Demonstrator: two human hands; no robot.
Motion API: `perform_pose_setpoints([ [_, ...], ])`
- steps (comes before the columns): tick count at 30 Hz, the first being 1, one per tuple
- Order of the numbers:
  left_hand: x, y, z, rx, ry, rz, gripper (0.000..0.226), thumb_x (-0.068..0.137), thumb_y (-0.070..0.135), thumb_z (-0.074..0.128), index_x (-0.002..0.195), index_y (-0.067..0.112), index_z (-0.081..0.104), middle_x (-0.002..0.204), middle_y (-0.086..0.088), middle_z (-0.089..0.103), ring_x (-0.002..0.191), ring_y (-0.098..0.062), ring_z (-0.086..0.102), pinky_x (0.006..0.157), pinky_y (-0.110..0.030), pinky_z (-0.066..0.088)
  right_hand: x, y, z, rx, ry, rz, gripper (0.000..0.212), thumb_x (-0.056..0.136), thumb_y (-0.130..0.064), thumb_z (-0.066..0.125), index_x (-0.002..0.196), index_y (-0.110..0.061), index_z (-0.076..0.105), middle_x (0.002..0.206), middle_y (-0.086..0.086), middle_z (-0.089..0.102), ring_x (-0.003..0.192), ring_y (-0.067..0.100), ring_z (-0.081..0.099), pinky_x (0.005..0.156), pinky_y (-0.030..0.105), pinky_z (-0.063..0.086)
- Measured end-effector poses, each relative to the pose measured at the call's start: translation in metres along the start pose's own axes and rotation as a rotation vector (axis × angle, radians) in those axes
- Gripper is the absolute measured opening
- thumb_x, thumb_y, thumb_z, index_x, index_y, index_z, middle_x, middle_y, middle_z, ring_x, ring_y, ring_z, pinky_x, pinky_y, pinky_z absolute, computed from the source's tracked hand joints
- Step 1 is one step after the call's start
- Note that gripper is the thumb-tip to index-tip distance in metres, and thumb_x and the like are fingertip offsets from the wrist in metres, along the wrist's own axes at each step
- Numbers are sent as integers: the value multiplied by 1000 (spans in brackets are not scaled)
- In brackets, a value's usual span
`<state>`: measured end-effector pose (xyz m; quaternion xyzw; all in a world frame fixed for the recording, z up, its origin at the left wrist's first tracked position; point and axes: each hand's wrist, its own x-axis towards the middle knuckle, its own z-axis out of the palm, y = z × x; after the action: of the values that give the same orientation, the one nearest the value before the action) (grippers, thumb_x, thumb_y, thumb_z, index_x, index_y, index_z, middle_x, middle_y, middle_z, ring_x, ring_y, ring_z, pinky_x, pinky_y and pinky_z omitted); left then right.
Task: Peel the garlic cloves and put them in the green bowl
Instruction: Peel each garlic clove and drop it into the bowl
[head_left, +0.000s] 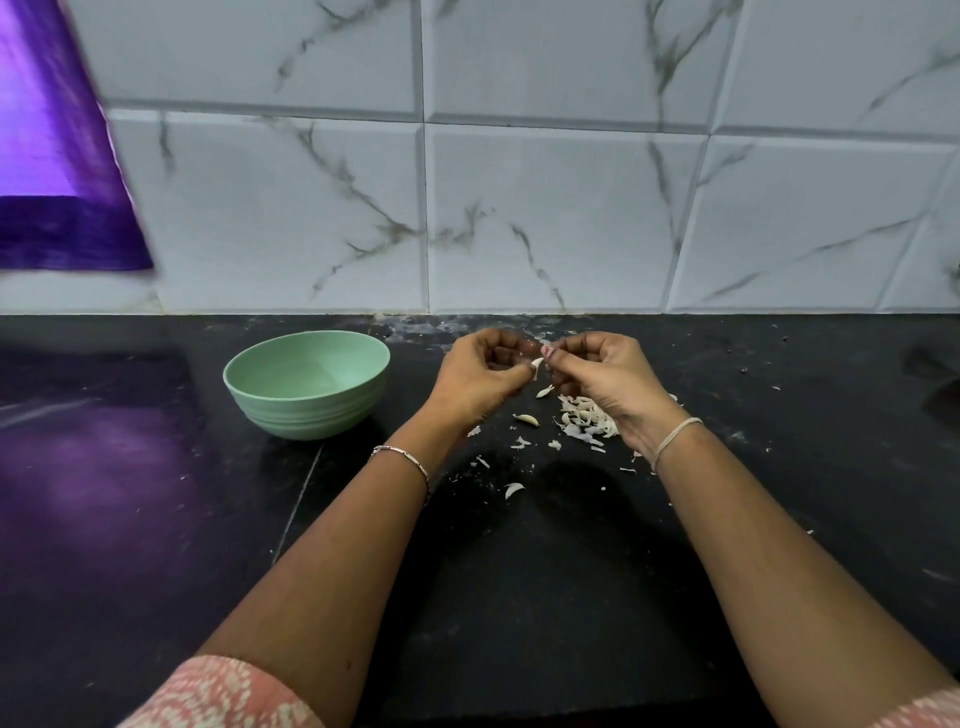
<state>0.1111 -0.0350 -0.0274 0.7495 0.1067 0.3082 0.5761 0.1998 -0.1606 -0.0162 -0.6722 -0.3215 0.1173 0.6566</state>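
Note:
A green bowl (306, 384) stands on the black counter, left of my hands; the part of its inside that I see holds nothing. My left hand (480, 382) and my right hand (602, 379) meet above the counter and both pinch one small garlic clove (537, 364) between fingertips. Loose cloves lie below: one (544, 392) just under the hands, one (526, 419) nearer me, and one (513, 489) further toward me. A pile of white garlic skins (584, 420) lies under my right hand, partly hidden by it.
The black counter (519, 571) runs to a marble-tiled wall (519, 208) right behind my hands. Small skin flakes are scattered around the pile. A purple cloth (57, 171) hangs at the upper left, with its reflection on the counter below.

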Motion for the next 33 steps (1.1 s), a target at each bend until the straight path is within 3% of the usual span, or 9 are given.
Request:
perform_pose_setpoints([
  [7, -1, -1, 0, 210, 106, 146, 18, 80, 5, 70, 86, 22, 68, 79, 13, 68, 69, -2, 61, 65, -12, 47, 2, 3, 1, -220, -31, -99, 12, 89, -6, 67, 82, -16, 70, 74, 0, 68, 68, 7, 62, 67, 19, 51],
  [14, -3, 0, 2, 223, 89, 180, 16, 82, 10, 76, 96, 18, 69, 80, 2, 68, 72, -6, 61, 64, -10, 48, 10, 9, 1, -268, 70, -145, 23, 89, -7, 66, 75, -25, 68, 76, 3, 71, 74, 14, 66, 80, 37, 56],
  [19, -1, 0, 1, 271, 126, 185, 10, 81, 16, 78, 86, 20, 70, 71, 17, 64, 62, 12, 57, 61, -4, 41, 10, 10, 6, -476, 136, -243, 10, 89, -13, 65, 84, -19, 71, 71, -5, 66, 67, 10, 60, 68, 26, 48],
  [22, 1, 0, 1, 270, 119, 148, 12, 81, 24, 78, 88, 16, 73, 71, 12, 67, 66, 4, 61, 65, -12, 47, 7, 9, 7, -690, 162, -354, 9, 89, -13, 62, 92, -15, 71, 75, -3, 65, 67, 12, 53, 66, 24, 40],
  [24, 4, -2, 0, 240, 101, 101, 18, 81, 26, 78, 92, 12, 75, 78, 3, 72, 77, -11, 69, 76, -28, 57, 4, 8, 8, -776, 160, -399, 10, 89, -12, 60, 94, -14, 70, 79, -3, 64, 71, 12, 51, 68, 23, 37],
  [27, 6, -5, -3, 192, 44, 44, 20, 82, 21, 77, 97, 8, 75, 86, -9, 74, 81, -21, 70, 85, -47, 57, 2, 9, 8, -843, 148, -418, 10, 89, -12, 60, 94, -15, 68, 86, 0, 66, 77, 14, 53, 70, 24, 35],
  [33, 8, -9, -6, 218, 4, 25, 10, 87, 13, 71, 96, 10, 74, 88, -9, 74, 79, -17, 67, 87, -46, 57, 3, 12, 10, -863, 122, -390, 11, 88, -11, 61, 93, -17, 69, 89, 1, 68, 85, 20, 59, 71, 24, 35],
])
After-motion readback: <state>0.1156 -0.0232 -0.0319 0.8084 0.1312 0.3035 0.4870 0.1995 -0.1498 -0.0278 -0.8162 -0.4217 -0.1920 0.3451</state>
